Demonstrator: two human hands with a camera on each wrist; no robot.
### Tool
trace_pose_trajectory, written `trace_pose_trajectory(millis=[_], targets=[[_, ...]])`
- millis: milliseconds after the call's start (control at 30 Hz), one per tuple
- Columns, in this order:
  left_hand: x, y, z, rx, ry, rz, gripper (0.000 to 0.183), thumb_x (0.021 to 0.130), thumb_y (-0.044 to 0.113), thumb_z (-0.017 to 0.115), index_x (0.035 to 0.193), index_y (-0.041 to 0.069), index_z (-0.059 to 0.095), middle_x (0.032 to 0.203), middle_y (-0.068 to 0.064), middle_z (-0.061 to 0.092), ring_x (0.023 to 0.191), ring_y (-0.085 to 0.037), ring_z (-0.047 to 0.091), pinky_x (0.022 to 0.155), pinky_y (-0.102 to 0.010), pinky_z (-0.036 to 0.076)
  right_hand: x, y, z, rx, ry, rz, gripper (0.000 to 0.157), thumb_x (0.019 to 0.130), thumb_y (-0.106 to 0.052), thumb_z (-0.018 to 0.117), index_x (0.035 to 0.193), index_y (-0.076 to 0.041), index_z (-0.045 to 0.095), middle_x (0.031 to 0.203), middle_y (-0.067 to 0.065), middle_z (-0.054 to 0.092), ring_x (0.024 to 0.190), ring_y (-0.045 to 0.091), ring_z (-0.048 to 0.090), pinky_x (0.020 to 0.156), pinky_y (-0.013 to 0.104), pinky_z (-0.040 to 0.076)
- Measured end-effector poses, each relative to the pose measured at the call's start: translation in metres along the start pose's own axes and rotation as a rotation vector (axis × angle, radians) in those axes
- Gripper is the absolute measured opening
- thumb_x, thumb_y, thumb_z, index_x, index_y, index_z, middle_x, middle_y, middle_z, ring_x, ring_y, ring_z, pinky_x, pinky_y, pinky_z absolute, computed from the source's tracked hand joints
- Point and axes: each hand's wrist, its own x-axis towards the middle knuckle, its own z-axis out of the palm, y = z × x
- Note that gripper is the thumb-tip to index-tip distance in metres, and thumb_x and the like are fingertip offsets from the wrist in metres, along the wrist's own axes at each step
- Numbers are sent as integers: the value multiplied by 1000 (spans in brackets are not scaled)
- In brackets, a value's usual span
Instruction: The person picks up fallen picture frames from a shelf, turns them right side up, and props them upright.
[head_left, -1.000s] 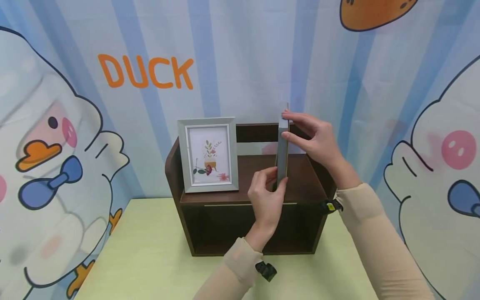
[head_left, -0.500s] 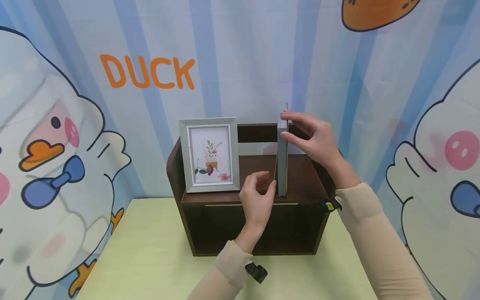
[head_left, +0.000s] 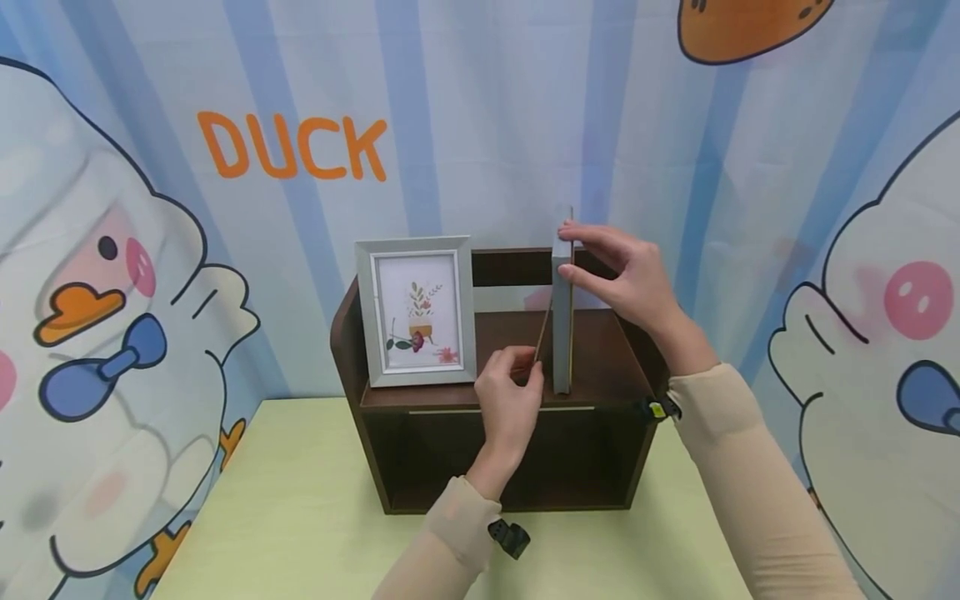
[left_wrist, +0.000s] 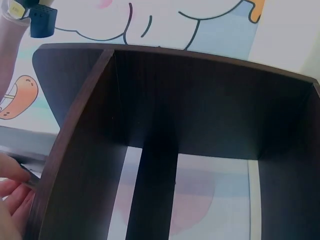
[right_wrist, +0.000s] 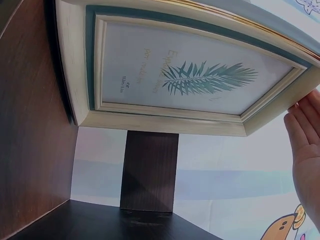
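A picture frame (head_left: 562, 325) stands edge-on on the upper shelf, its grey side toward the head camera. My right hand (head_left: 630, 279) holds it at the top, thumb on the near edge and fingers over the upper corner. The right wrist view shows its face, a green leaf print (right_wrist: 212, 80) in a cream border, with the right hand (right_wrist: 307, 135) at one end. A thin support leg (head_left: 543, 329) slants out from its back on the left. My left hand (head_left: 512, 400) pinches this leg between thumb and fingers; in the left wrist view the left fingers (left_wrist: 12, 187) are partly cut off.
Left on the same dark brown shelf unit (head_left: 427, 397) stands a second picture frame (head_left: 364, 317) with a plant print, facing the head camera. The unit has an open lower compartment and stands on a pale green table (head_left: 292, 475) before a duck-patterned curtain (head_left: 487, 108).
My left hand let go of the frame's lower near edge, moved left and took the support leg, which now stands farther out from the back. My right hand stays at the frame's top.
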Motion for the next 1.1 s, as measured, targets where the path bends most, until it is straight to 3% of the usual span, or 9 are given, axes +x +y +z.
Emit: trace_pose_trajectory(millis=[500, 1100], targets=[[11, -6, -13, 113, 47, 58, 8, 75, 7, 66, 82, 9, 69, 75, 0, 62, 66, -10, 61, 60, -22, 52, 5, -3, 3, -5, -19, -5, 37, 74, 0, 67, 109, 3, 60, 117, 17, 57, 114, 26, 50, 95, 33, 40], [15, -10, -34, 168, 73, 51, 6, 75, 8, 67, 80, 8, 70, 74, -2, 65, 65, -10, 62, 59, -23, 52, 10, -2, 15, 74, -101, -15, 38, 75, 1, 66, 111, 4, 58, 119, 19, 54, 114, 27, 49, 97, 37, 39]])
